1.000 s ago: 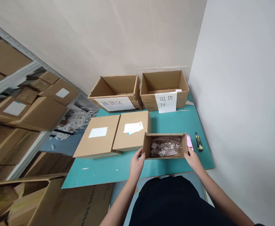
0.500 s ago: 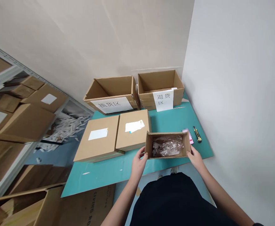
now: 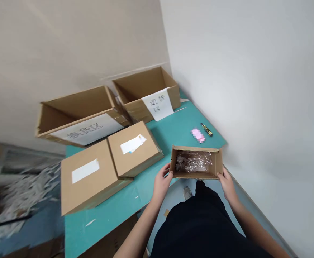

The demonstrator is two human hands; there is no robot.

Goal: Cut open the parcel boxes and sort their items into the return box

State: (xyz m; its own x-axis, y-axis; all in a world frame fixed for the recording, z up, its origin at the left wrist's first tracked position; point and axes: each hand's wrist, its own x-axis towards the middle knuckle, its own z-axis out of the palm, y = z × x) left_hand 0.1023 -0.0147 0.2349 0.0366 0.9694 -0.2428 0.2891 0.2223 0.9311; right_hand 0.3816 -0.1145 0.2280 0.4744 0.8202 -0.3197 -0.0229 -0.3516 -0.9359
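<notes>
Between my two hands is a small open cardboard box [image 3: 196,175], held near the front edge of the green table. My left hand [image 3: 162,181] grips its left end, thumb at the rim. My right hand [image 3: 226,182] is closed on the right end. Inside the box lies crumpled clear plastic wrap [image 3: 196,162]; whether anything is under it I cannot tell. Beyond the box, a pink item [image 3: 198,135], blurred out, rests on the table beside a yellow-and-black utility knife [image 3: 207,130].
Two closed, labelled cartons [image 3: 92,195] [image 3: 148,147] stand on the green table [image 3: 124,206] to the left. Behind them are two open boxes [image 3: 45,123] [image 3: 134,107] with paper signs. A white wall [image 3: 240,79] bounds the right side. Paper shreds [image 3: 25,197] lie at far left.
My view has turned to the right, so the table and cartons sit further left and the shelves are mostly out of sight. The box has moved right, off the pink item, still in both hands.
</notes>
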